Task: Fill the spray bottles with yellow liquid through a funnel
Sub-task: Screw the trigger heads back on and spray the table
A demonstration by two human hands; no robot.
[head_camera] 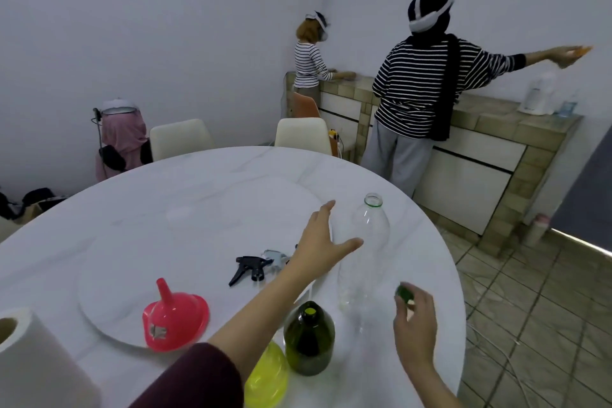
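Bottle (366, 252), clear, empty and likely light and tippy, is standing uncapped on the tabletop (198, 195), left hand (319, 242) reaching spread toward its upper body, right hand (414, 318) pinching green cap (403, 291)

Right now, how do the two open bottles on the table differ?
The clear plastic bottle is see-through, tall and looks empty; the dark green glass bottle is tinted, shorter and squatter, with yellow showing at its mouth. The clear one stands farther from the camera. Both stand upright, uncapped, on the white table.
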